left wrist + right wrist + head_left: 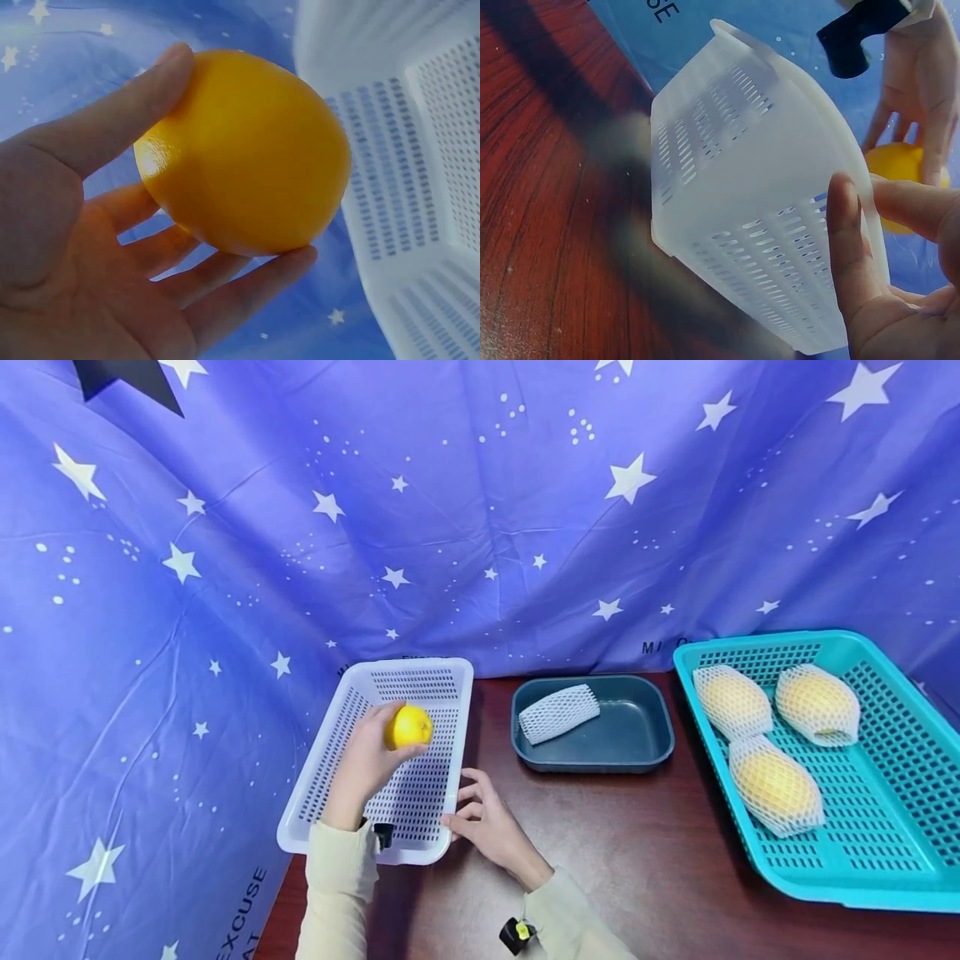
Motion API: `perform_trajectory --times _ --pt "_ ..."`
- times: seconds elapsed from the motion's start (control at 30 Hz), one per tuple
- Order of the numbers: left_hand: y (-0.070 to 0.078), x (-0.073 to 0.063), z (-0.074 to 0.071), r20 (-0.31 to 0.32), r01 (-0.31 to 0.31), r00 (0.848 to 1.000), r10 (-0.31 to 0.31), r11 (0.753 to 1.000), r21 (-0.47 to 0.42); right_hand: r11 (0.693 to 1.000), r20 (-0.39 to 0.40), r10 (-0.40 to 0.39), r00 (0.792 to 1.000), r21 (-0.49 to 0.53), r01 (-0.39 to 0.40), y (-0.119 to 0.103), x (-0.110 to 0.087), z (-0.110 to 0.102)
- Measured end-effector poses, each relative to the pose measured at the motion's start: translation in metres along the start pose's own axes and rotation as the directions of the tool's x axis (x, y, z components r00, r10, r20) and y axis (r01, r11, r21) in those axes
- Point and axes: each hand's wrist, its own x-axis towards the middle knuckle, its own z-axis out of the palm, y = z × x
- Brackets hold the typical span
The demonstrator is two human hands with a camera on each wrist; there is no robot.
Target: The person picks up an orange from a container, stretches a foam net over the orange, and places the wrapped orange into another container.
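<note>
My left hand (367,756) holds a yellow-orange orange (413,727) above the white plastic basket (416,852). In the left wrist view the thumb lies on one side of the orange (247,157) and the spread fingers curve under the other. My right hand (487,822) grips the basket's right rim near its front corner. Seen from the right wrist, thumb and fingers pinch that rim from both sides, and the basket (757,180) appears steeply angled by the camera's turn.
Right of the white basket is a dark blue tray (633,727) with a white foam net sleeve (558,714) in it. A teal basket (862,897) farther right holds three yellow fruits (776,785) in foam nets. Behind hangs a blue star-patterned cloth (480,527).
</note>
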Motion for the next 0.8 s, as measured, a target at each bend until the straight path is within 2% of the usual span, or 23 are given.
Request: perform_trajectory --times 0.2,0.43,0.6,0.8 --pt "0.011 -0.009 0.004 -0.027 -0.085 0.996 0.083 0.996 -0.042 0.999 -0.013 -0.01 1.0 -0.05 0.009 0.001 0.0 -0.001" --pt "0.02 -0.021 0.009 -0.072 -0.173 0.983 0.168 0.983 -0.061 0.998 -0.038 0.001 0.999 -0.067 -0.003 0.005 0.002 -0.006" --pt "0.024 -0.025 0.013 -0.069 -0.193 0.98 0.184 0.971 -0.14 0.995 -0.082 -0.039 0.996 -0.091 0.032 0.0 0.003 -0.012" --pt "0.028 -0.033 0.017 -0.066 -0.209 0.978 0.199 0.955 -0.209 0.988 -0.136 -0.14 0.981 -0.092 0.128 -0.01 0.003 -0.016"
